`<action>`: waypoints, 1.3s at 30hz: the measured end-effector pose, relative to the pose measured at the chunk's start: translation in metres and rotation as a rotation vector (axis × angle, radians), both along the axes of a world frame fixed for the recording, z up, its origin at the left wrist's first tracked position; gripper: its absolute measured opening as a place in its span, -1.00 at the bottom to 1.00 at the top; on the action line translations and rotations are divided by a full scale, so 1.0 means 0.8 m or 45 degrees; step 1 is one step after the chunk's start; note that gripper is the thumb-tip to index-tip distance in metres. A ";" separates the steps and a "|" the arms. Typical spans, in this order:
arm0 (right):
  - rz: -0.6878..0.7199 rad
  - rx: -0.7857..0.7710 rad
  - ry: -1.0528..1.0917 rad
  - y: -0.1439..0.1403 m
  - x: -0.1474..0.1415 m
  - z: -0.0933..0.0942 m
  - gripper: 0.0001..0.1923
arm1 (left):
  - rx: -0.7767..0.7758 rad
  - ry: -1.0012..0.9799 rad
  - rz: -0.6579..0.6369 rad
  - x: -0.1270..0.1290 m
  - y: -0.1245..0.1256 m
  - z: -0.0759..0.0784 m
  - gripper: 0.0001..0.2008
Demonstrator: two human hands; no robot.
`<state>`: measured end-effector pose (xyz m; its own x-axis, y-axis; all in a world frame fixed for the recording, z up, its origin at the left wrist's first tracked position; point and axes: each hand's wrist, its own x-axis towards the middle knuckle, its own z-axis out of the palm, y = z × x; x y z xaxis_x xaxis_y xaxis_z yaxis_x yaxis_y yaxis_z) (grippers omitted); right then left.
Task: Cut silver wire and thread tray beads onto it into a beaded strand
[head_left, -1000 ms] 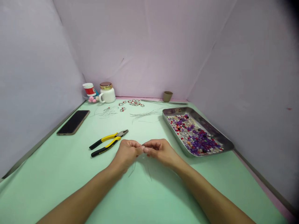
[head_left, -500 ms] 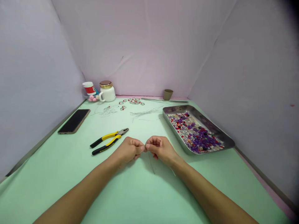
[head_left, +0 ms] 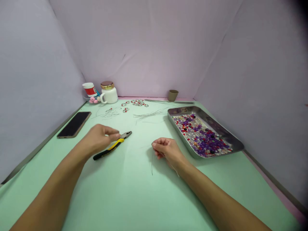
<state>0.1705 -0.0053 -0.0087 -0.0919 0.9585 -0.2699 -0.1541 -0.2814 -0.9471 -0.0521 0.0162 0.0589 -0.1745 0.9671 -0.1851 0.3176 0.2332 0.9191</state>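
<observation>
My left hand [head_left: 99,138] is over the pliers [head_left: 109,151], covering part of their yellow-and-black handles. Its fingers reach forward with a small gap above the thumb, and I make out nothing held between them. Farther right, my right hand [head_left: 166,148] pinches a thin wire [head_left: 152,163] between thumb and fingertips. One end of the wire hangs below the fingertips, and another length runs out under the wrist. Whatever else lies in that pinch is hidden by the fingers.
Right of my right hand stands a metal tray [head_left: 237,146] of mixed beads. Loose wires [head_left: 149,114], beaded pieces [head_left: 138,102] and a small brown pot [head_left: 172,95] lie toward the back. A phone [head_left: 74,124], lidded white mug [head_left: 109,95] and white-and-red container [head_left: 89,90] occupy the left.
My left hand has left my right hand's fingertips and moved left over the pliers. My right hand stays nearly in place with the wire, whose hanging end has swung left.
</observation>
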 end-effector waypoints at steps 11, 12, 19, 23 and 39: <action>0.295 0.007 0.157 -0.011 -0.010 0.002 -0.75 | -0.184 0.047 -0.504 0.086 -0.038 -0.035 -0.89; 0.309 0.023 0.139 -0.010 -0.010 0.002 -0.74 | -0.224 -0.007 -0.490 0.085 -0.036 -0.038 -0.90; 0.348 0.149 -0.003 -0.009 -0.009 0.007 -0.67 | -0.239 -0.131 -0.405 0.082 -0.030 -0.046 -0.89; 0.402 0.263 -0.081 -0.008 -0.002 0.011 -0.73 | -0.331 -0.147 -0.462 0.079 -0.030 -0.046 -0.92; 0.059 0.178 -0.456 0.016 0.031 0.014 -0.85 | -0.299 -0.211 -0.151 0.047 -0.007 -0.040 -0.87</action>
